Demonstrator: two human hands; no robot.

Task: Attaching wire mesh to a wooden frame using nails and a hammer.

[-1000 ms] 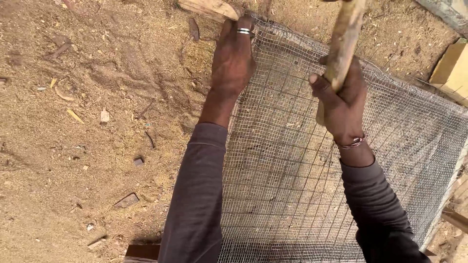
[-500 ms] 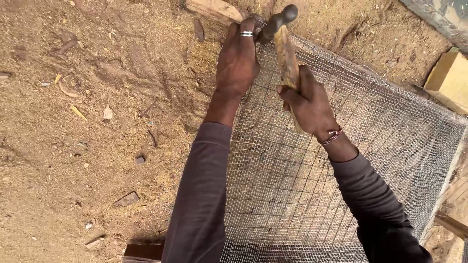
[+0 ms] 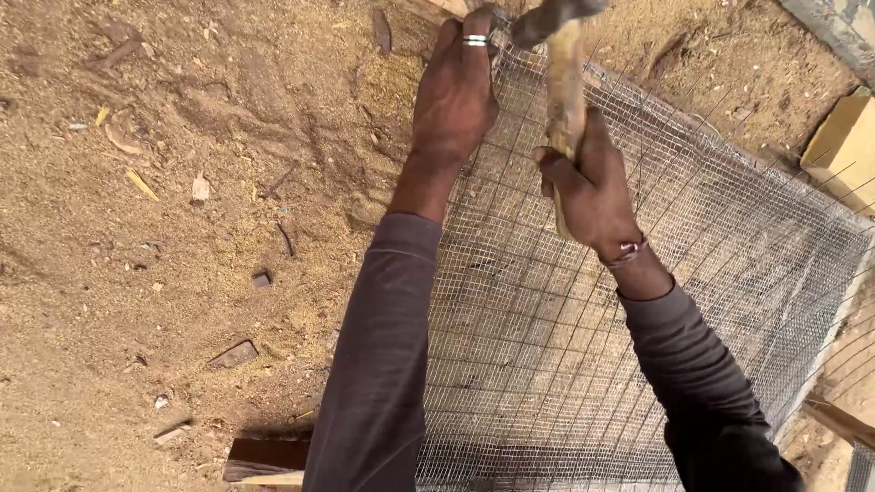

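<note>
Since the earlier frame the hammer [image 3: 563, 82] has swung back up a little, its dark head now near the top edge, just beside the left fingertips, after being lower against the mesh half a second ago. Clenched around the wooden handle, the right hand [image 3: 588, 187] grips it near the lower end, with a thin band at the wrist. Reaching forward, the left hand [image 3: 453, 96] presses its curled fingers on the far corner of the wire mesh [image 3: 547, 364], a silver ring [image 3: 475, 40] on one finger; whether it pinches anything small there cannot be told. Both arms wear dark grey sleeves [image 3: 383, 364]. Stretched flat, the mesh lies under both hands and runs away to the right of them. Left of the mesh spreads sandy ground [image 3: 164, 255] strewn with wood chips. A yellow block [image 3: 843, 150] sits beyond the mesh's right edge, and a dark wooden bar [image 3: 264, 453] shows at its near-left corner.
</note>
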